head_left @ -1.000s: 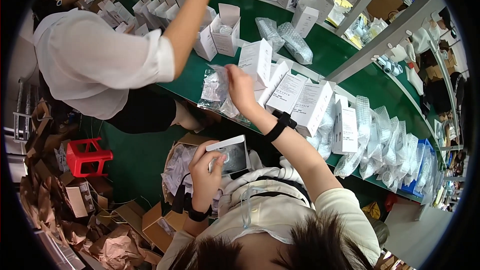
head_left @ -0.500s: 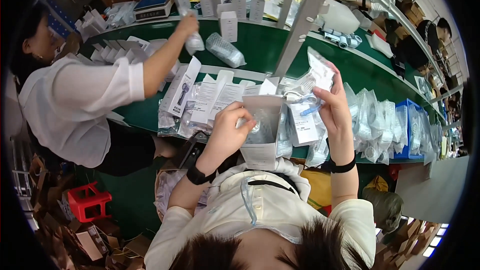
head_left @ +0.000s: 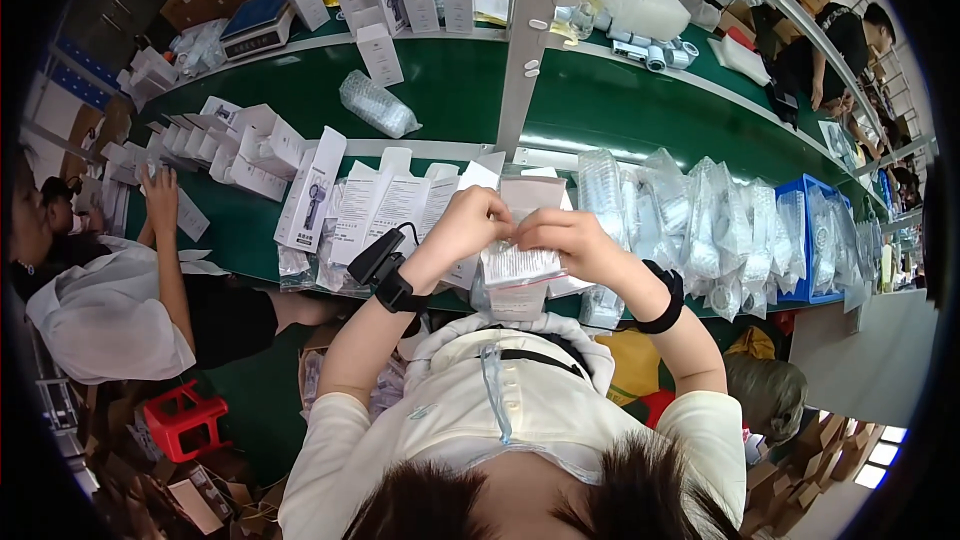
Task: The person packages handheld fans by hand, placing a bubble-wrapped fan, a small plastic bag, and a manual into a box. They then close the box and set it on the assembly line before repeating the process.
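In front of me stands an open white box, its back flap raised. A clear plastic packet with fine print and a red line along its lower edge lies over the box opening. My left hand is closed, its fingertips pinching the packet's upper edge. From the other side, my right hand is also closed on the packet, and its fingertips meet those of the left. Hands and packet hide the box's inside.
Printed white boxes lean together at left. Bubble-wrapped items and a blue crate stand at right. One bubble-wrapped piece lies farther back near a metal post. A co-worker's hand is at far left among boxes.
My right hand has brought the packet from the right down over the box, where my left hand now also grips it. The co-worker's arm has drawn back to the far left.
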### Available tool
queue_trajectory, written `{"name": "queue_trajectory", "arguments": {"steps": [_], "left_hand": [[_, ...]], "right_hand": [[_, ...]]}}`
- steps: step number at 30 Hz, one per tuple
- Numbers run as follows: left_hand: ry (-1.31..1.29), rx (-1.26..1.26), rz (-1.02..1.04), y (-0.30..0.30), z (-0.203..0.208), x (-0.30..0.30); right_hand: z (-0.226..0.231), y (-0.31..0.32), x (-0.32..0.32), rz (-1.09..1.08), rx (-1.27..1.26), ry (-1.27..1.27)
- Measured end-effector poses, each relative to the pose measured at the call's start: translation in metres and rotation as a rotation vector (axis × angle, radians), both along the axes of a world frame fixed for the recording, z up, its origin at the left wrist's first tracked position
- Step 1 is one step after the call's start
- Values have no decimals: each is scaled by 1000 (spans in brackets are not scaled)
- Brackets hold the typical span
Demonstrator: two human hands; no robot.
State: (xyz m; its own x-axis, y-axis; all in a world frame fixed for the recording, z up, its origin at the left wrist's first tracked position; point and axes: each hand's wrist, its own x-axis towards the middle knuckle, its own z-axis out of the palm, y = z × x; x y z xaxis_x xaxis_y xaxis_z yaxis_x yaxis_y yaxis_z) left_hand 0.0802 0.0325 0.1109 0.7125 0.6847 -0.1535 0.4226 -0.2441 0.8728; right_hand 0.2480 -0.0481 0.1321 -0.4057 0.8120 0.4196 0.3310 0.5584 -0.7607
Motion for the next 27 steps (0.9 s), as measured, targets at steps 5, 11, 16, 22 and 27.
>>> {"name": "queue_trajectory", "arguments": {"steps": [5, 11, 16, 22, 27], "left_hand": [[48, -72, 54, 0, -18, -1], [68, -12, 103, -10, -19, 2], [67, -27, 158, -12, -30, -1], [-48, 4, 221, -17, -38, -3], [-95, -54, 259, -18, -29, -6]], "right_hand": [[14, -4, -2, 22, 260, -533], [-25, -16, -2, -123, 139, -586], [-14, -21, -12, 18, 24, -703], [-12, -29, -10, 70, -60, -812], [-32, -45, 8, -175, 132, -465]]}}
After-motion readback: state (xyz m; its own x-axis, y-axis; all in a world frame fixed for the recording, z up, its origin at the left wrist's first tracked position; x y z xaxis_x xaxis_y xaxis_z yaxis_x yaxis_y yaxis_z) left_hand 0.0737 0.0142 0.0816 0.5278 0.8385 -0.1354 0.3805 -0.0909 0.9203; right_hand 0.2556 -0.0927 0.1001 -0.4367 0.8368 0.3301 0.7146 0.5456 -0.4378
